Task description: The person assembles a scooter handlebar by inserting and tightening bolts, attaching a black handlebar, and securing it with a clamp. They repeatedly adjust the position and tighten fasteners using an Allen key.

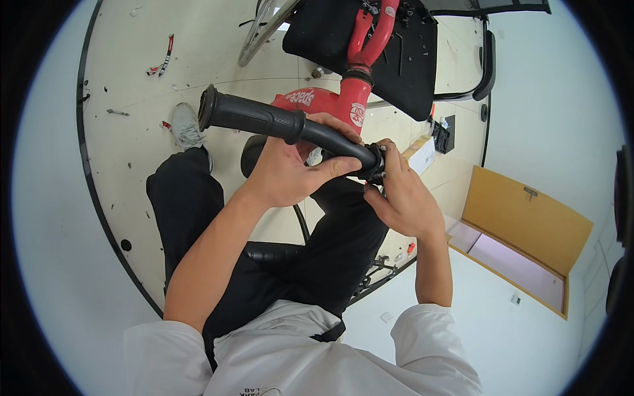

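A black bicycle handlebar (333,140) slants across the middle, with a ribbed rubber grip (254,119) on its left end. My left hand (290,165) is closed round the bar, its thumb along the near side and its fingers over the far side. At the bar's right end is a black clamp (377,164) with small metal parts. My right hand (406,195) pinches this clamp between its fingers and thumb; part of the clamp is hidden by the fingers. Just beyond the bar lies a red bicycle frame (317,101) with a red fork (373,46).
The fork rests over a black chair seat (317,36) holding tools and small parts. Scraps and a small metal rod (118,113) lie on the tiled floor. A black tool case (444,135) stands by a cardboard box (419,155). A wooden door (525,218) is at the right.
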A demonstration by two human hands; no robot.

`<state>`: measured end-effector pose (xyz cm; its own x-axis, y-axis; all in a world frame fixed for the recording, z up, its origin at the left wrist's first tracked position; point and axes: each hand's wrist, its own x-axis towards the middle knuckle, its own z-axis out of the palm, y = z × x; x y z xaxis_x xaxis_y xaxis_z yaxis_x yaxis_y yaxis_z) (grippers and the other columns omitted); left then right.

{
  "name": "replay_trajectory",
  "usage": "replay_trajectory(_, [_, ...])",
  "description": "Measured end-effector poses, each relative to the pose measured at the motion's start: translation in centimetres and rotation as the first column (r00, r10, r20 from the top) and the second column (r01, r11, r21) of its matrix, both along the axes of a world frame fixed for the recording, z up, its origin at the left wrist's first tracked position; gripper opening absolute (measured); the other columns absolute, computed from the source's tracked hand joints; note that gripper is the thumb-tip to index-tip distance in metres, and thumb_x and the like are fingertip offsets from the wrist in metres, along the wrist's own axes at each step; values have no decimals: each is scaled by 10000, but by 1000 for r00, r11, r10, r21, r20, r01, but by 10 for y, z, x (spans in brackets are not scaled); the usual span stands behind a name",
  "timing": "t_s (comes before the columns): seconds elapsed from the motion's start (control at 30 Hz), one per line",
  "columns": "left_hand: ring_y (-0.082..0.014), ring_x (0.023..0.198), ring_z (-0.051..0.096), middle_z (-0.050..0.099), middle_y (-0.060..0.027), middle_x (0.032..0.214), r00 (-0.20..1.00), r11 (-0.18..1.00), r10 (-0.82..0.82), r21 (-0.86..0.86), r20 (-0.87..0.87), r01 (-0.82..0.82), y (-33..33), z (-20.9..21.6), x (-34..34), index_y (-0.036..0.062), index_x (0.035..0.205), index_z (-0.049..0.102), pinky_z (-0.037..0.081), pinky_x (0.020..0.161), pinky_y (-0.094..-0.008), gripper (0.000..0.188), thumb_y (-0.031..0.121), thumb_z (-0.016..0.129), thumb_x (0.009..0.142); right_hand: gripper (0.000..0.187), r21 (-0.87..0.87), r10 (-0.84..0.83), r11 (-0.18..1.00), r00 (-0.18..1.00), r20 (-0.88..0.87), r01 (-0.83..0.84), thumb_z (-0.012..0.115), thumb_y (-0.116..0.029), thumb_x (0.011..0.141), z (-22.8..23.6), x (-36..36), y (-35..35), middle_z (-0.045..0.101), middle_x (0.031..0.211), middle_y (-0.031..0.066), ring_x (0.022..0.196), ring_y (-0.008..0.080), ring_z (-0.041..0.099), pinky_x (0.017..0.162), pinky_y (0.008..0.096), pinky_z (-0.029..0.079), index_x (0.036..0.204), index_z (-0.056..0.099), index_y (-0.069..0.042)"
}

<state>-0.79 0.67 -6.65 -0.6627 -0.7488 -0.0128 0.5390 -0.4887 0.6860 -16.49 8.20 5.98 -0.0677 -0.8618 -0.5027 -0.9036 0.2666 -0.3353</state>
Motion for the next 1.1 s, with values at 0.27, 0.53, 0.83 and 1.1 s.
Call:
replay_trajectory(0.27, [-122,918,686,693,-58,969,994,995,90,-41,67,-87,8,2,1,-1,997,673,565,851,-263,282,-18,835,767,576,-26,-37,999,998,46,38,607,-33,767,-2,2,-2,592,986,280,934,485,586,772,487,476,1296,389,34])
replay_trajectory(0.53, [-124,900,692,695,-64,954,990,990,137,-43,34,-136,6,1,1,-4,1001,673,563,840,-261,282,-18,833,769,585,-150,-7,989,999,-42,0,613,-11,758,-16,6,5,567,1076,272,940,476,585,768,485,484,1303,410,52])
replay_trajectory(0.83, [-115,952,672,686,-35,1006,998,996,66,-60,19,-65,6,-3,1,29,1033,678,541,895,-272,291,-14,820,784,541,-270,46,958,981,-187,-96,650,-21,718,-19,12,9,540,1096,283,981,465,574,847,478,480,1204,447,105])
replay_trajectory(1.1, [-114,944,671,689,-35,1002,998,998,54,-32,14,-53,7,-2,0,24,1030,680,531,903,-266,282,-20,814,786,578,-74,-89,993,995,41,91,620,10,752,-13,0,6,587,1048,255,894,469,619,773,460,508,1286,401,36])
